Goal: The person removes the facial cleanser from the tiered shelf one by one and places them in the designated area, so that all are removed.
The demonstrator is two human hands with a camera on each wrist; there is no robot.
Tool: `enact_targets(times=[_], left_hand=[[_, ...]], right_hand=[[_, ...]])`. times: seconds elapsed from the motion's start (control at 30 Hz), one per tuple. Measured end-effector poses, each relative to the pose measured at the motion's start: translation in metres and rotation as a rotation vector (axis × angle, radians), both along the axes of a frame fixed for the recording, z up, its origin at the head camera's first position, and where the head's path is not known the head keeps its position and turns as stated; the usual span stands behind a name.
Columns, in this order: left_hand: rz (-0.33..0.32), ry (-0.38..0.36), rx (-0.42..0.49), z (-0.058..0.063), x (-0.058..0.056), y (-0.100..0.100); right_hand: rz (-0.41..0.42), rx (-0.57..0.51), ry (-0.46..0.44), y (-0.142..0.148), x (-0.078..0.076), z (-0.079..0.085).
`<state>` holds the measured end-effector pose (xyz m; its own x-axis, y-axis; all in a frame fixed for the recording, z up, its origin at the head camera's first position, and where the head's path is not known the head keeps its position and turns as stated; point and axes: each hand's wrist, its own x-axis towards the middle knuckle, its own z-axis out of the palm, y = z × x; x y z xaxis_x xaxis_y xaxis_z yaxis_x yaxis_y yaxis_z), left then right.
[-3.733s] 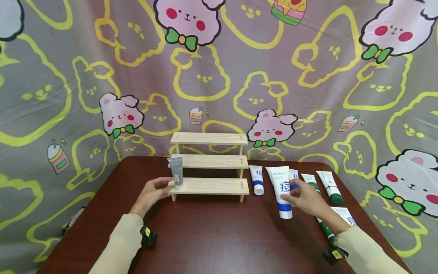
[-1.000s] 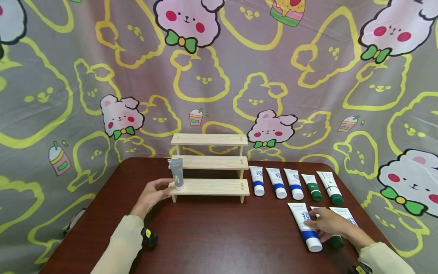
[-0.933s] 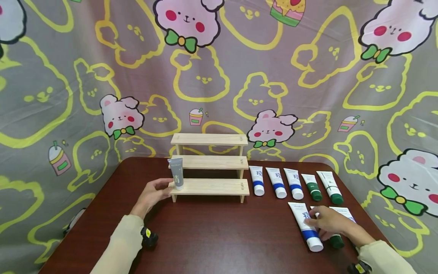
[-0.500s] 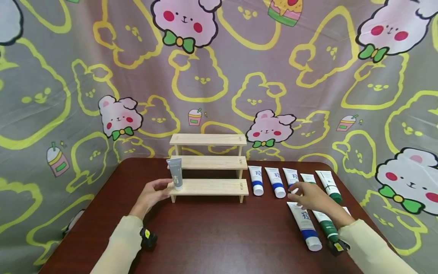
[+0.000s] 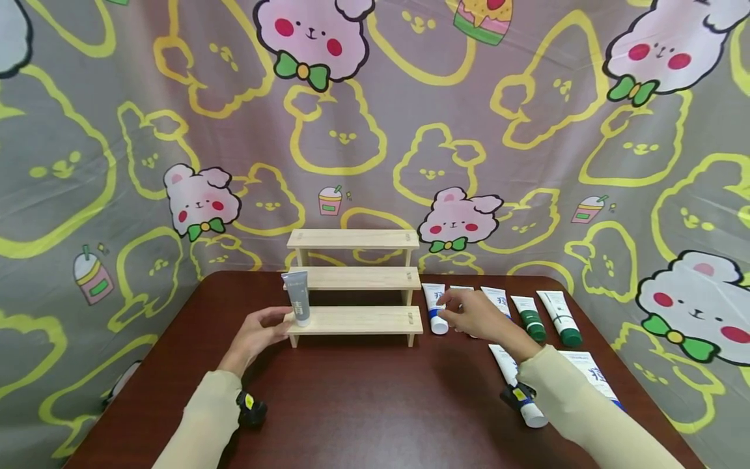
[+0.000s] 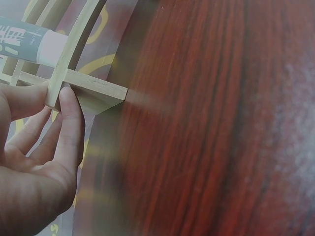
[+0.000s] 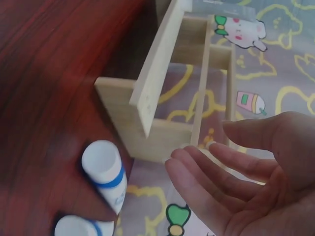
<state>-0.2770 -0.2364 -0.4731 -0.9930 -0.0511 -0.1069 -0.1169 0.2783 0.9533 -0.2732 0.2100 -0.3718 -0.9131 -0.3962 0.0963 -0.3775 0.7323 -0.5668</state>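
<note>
My left hand (image 5: 254,335) pinches the left end of the lowest board of a three-tier wooden shelf (image 5: 363,319); in the left wrist view thumb and fingers (image 6: 71,123) grip its edge. A grey tube (image 5: 299,299) stands cap down on that board's left end. My right hand (image 5: 477,316) hovers over the back row of tubes, its fingers loosely bent and holding nothing in the right wrist view. Nearest it lies a white blue-banded tube (image 5: 435,306), just right of the shelf. The hand partly covers the tube beside it.
Further right in the back row lie another blue-banded tube (image 5: 497,301) and two green-capped tubes (image 5: 530,319). In front, one blue-banded tube (image 5: 533,413) is partly under my right wrist, with a white tube (image 5: 588,371) to its right. A patterned curtain (image 5: 346,182) hangs behind the table.
My right hand set a blue-banded tube down in the front row and let go of it. It then moved up and left toward the shelf. My left hand keeps its grip.
</note>
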Motion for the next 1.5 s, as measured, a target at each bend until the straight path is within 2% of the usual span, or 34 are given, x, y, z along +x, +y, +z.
enact_targets(times=[0.17, 0.37, 0.6, 0.9, 1.1, 1.5], left_hand=[[-0.003, -0.003, 0.008, -0.001, 0.000, -0.001], [0.001, -0.011, 0.000, 0.000, -0.001, -0.003], [-0.005, -0.008, -0.006, 0.000, -0.001, -0.001], [-0.004, -0.008, 0.001, -0.003, -0.003, -0.002], [-0.010, -0.005, 0.004, -0.002, -0.002, -0.004], [-0.012, -0.008, 0.005, -0.002, -0.003, -0.003]], right_hand=[[0.023, -0.045, 0.042, -0.016, -0.009, -0.003], [0.065, -0.123, 0.032, -0.037, -0.017, -0.007], [0.098, -0.190, 0.032, -0.068, -0.018, -0.014], [0.149, -0.271, 0.092, -0.117, -0.022, -0.026], [0.137, -0.344, 0.053, -0.151, -0.023, -0.032], [0.099, -0.444, 0.052, -0.205, -0.024, -0.038]])
